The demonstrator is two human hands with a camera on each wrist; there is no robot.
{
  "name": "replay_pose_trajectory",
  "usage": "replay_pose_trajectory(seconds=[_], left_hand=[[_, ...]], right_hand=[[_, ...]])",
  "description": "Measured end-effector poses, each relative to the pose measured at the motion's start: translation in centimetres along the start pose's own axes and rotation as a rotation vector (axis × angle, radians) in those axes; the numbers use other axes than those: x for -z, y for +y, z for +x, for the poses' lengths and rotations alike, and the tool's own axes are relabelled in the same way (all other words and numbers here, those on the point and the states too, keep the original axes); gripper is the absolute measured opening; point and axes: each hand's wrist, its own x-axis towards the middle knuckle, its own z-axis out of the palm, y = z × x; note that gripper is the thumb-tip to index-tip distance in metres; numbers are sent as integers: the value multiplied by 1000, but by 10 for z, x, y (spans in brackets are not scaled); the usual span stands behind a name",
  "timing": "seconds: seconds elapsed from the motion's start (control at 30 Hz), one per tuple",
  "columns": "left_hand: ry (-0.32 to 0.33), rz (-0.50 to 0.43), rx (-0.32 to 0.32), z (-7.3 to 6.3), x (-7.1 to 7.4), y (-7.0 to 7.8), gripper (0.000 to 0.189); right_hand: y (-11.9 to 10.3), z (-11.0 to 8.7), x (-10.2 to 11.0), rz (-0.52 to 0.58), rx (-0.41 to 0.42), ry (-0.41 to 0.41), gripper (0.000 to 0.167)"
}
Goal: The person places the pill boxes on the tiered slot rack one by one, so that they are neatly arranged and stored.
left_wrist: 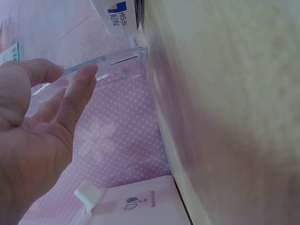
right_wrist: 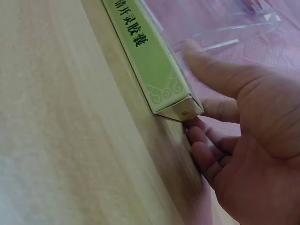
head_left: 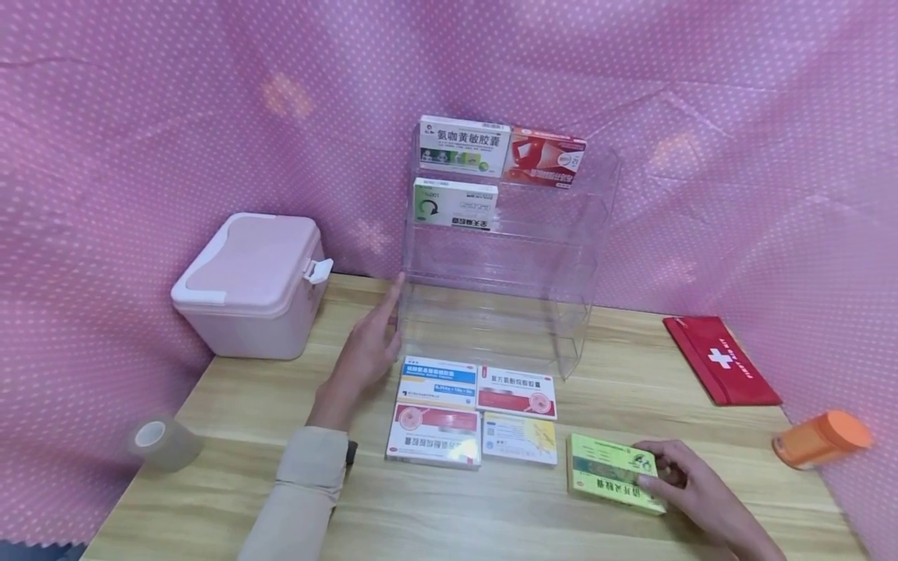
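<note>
A clear tiered rack (head_left: pixel 491 257) stands at the back of the wooden table. At its left side is my left hand (head_left: pixel 366 347), its fingers fairly straight and resting on the rack's side edge. In the left wrist view, the thumb and fingers (left_wrist: pixel 70 101) lie near that clear edge. At the front right, my right hand (head_left: pixel 691 483) pinches the right end of a green medicine box (head_left: pixel 610 474), thumb on top. The right wrist view shows the box (right_wrist: pixel 150 61) with its end by the fingers; its underside is hidden.
Several medicine boxes (head_left: pixel 438 382) lie flat before the rack; three more stand on its upper tiers, including a red one (head_left: pixel 543 158). A pink lidded case (head_left: pixel 245 265) and tape roll (head_left: pixel 164 446) are left. A red first aid pouch (head_left: pixel 722 360) and orange bottle (head_left: pixel 821 440) lie right.
</note>
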Motion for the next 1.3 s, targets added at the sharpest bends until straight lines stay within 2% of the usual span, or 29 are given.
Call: replay_pose_trajectory(seconds=[0.1, 0.33, 0.6, 0.83, 1.3], left_hand=[[-1, 4, 2, -1, 0, 2, 112], [-6, 2, -3, -1, 1, 2, 112], [-9, 7, -5, 0, 1, 2, 111], [1, 15, -18, 0, 0, 0, 111], [7, 19, -13, 0, -1, 1, 113]], right_hand=[[0, -2, 1, 7, 12, -30, 48], [2, -3, -3, 16, 94, 22, 47], [2, -7, -2, 65, 174, -6, 48], [7, -13, -4, 130, 283, 70, 47], [7, -14, -1, 146, 294, 124, 47]])
